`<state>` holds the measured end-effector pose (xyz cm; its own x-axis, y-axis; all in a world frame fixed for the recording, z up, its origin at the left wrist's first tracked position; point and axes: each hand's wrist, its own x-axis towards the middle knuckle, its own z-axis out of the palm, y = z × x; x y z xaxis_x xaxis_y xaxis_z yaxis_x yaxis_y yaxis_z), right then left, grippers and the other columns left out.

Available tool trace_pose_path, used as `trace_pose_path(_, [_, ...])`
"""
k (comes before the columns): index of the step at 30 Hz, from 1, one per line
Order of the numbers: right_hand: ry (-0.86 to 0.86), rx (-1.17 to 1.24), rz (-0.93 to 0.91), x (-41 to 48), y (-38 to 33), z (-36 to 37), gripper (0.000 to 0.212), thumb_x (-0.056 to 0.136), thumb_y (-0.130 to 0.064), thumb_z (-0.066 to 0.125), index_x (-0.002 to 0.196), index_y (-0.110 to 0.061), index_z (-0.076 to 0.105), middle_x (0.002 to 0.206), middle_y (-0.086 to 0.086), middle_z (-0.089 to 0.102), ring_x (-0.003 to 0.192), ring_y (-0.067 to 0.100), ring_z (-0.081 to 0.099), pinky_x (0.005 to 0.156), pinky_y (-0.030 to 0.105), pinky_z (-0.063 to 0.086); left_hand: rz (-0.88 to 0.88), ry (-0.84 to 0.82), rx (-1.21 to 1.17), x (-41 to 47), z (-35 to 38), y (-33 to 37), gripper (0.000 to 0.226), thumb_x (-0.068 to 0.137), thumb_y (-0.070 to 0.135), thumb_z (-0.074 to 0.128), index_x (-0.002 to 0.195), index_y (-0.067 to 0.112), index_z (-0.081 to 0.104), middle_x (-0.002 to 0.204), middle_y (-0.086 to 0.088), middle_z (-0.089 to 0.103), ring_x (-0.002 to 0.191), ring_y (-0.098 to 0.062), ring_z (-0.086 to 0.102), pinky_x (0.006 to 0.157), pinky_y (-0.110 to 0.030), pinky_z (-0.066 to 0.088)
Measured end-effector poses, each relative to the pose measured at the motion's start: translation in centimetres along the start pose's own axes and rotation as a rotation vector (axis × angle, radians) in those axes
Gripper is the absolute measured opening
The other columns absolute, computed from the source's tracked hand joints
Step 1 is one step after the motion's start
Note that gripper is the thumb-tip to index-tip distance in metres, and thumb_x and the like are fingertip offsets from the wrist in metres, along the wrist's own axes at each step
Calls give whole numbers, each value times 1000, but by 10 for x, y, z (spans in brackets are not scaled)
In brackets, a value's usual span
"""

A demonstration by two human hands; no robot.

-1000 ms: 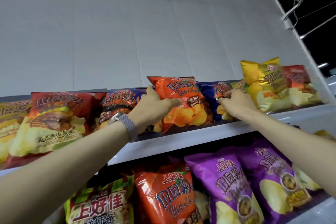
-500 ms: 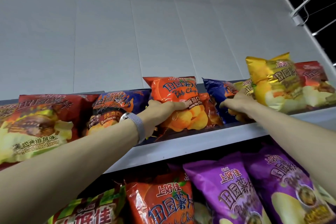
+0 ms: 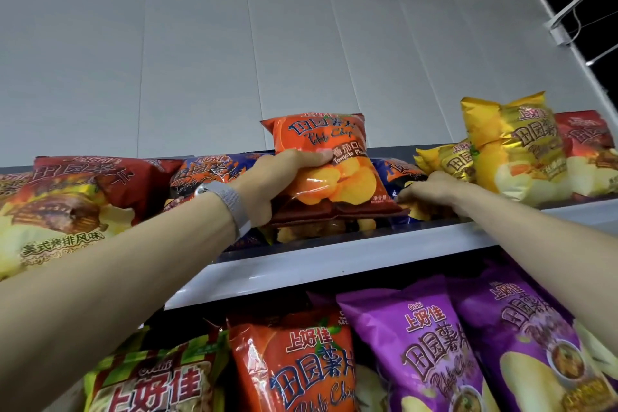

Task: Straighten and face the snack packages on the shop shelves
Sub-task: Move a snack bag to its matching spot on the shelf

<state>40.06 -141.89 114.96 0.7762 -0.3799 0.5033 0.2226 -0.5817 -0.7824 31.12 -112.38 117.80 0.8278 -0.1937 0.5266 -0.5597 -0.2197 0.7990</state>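
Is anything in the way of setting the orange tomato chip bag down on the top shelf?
Yes: a dark red bag lies flat right under the orange tomato chip bag in the left hand; the right hand rests beside it.

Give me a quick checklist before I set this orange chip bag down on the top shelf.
1. Left hand grip on the glossy orange tomato chip bag: ok, fingers curl round its middle.
2. Bag's front faces outward: ok, print readable.
3. Landing spot on the white top shelf: not ok, a second reddish bag lies underneath.
4. Right hand holding the dark blue bag aside: cannot tell.
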Motion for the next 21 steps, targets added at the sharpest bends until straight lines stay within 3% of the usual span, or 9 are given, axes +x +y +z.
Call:
trace_pose_path(5, [222,76,-91,-19,-11,-5,60,81,-49,80,119,-5,68,116,14,67,95,30,54,79,32,43,64,-44,-77,-20,-6,18,49,85,46,83,127,22,73,112,-8,81,102,-31,79,96,-47,63])
trace_pose_path(9, [314,183,-104,-45,-28,-8,71,74,-56,85,121,-8,63,112,7,62,107,31,59,81,33,43,143,-37,-208,-32,-21,32,34,93,42,76,120,22,76,108,-5,82,90,-24,77,93,-42,64])
trace_pose_path(11, [354,198,-105,-57,-39,-10,88,70,-60,86,133,-8,54,123,8,63,118,33,60,88,35,47,188,27,-236,-35,-36,39,39,91,44,77,124,22,75,113,-5,81,87,-22,77,87,-39,65])
trace_pose_path(14, [393,180,-94,-78,-56,-11,104,65,-65,85,141,-9,43,138,13,59,126,37,57,103,44,49,245,111,-287,-40,-61,42,58,83,45,84,134,21,71,118,-6,80,100,-26,79,84,-42,66])
trace_pose_path(18, [378,141,-137,-114,-81,13,112,67,-66,84,148,-10,32,143,14,57,129,38,56,100,43,46,288,260,-355,-53,-88,41,87,62,46,98,137,17,63,114,-6,81,93,-29,81,79,-45,66])
trace_pose_path(21, [403,131,-196,-138,-96,45,119,65,-69,83,152,-12,26,145,14,53,131,38,53,104,47,47,341,333,-365,-65,-101,42,96,60,44,100,140,13,58,118,-8,79,88,-28,82,71,-43,67])
